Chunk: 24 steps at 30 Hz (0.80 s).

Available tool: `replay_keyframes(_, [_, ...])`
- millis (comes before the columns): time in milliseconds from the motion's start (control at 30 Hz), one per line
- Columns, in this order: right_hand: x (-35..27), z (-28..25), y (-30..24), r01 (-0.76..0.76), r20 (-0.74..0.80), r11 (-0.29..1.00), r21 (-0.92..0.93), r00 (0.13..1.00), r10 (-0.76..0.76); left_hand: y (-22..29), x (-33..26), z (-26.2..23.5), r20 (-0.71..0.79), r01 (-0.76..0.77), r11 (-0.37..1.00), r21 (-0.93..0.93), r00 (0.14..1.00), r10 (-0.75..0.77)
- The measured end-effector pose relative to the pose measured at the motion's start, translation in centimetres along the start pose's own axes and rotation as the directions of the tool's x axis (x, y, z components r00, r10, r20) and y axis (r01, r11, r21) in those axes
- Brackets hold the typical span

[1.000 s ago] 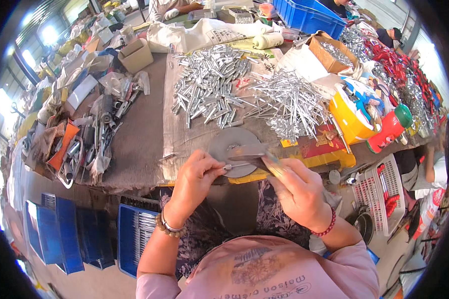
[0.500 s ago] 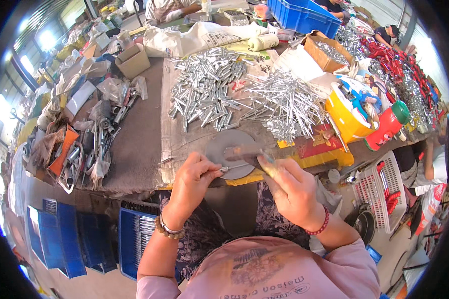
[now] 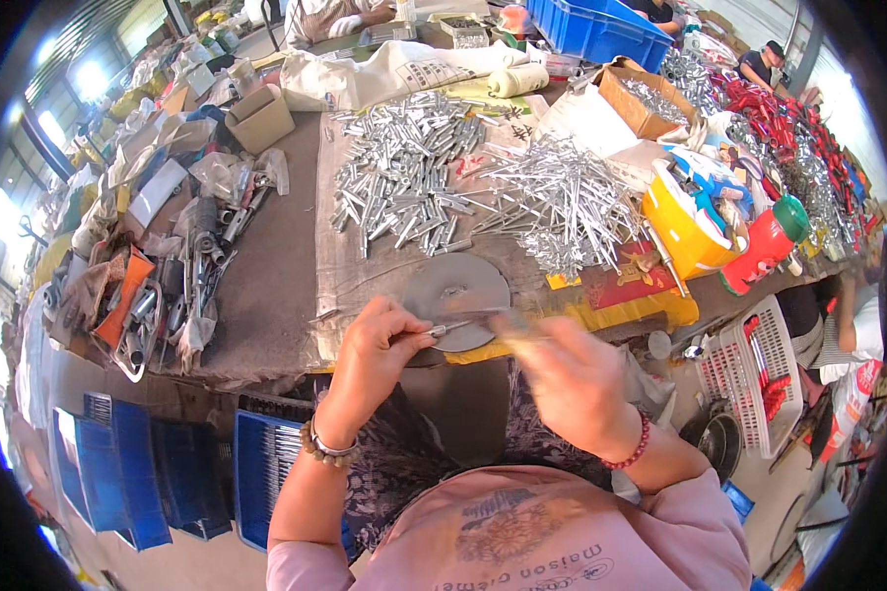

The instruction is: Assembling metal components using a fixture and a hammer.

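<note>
1 slim silver metal rod (image 3: 451, 327) pinched in left hand (image 3: 370, 347) over round flat grey disc (image 3: 434, 284); right hand (image 3: 577, 379) grips blurred dark tool (image 3: 501, 320); silver metal pieces (image 3: 404, 163) heaped far.

Disc (image 3: 442, 280) is showing plain grey; tubes (image 3: 404, 163) and rods (image 3: 581, 197) are gleaming silver. Tub (image 3: 682, 231) is showing yellow, bottle (image 3: 759, 254) red and green. Trousers (image 3: 384, 490) are bearing pale florals on dark cloth, shirt (image 3: 414, 552) pink.

Brown-topped workbench (image 3: 281, 227). On it, centre: grey round disc (image 3: 439, 279) near front edge; behind, heaped short metal tubes (image 3: 404, 167), thin metal rods (image 3: 577, 192). Right: yellow tub (image 3: 685, 231), red green-capped bottle (image 3: 754, 258). Left: jumbled hand tools (image 3: 199, 251).
</note>
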State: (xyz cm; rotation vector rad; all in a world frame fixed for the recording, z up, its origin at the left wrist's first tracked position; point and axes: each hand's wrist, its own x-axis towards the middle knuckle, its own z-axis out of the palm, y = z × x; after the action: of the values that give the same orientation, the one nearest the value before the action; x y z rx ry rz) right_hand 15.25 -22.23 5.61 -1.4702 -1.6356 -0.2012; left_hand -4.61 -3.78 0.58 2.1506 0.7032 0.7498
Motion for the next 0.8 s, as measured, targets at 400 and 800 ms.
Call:
replay_keyframes(400, [1.4,-0.4,-0.4,-0.010,0.047,0.992,-0.125,0.999,0.016,-0.4,0.2,-0.1,0.030,0.048,0.994,-0.094,0.999,-0.045])
replay_keyframes(800, [0.0,1.4,1.1,0.027,0.334,0.970,-0.241,0.941,0.056,-0.9,0.4,-0.3,0.032,-0.023,1.000,0.006,0.999,0.023])
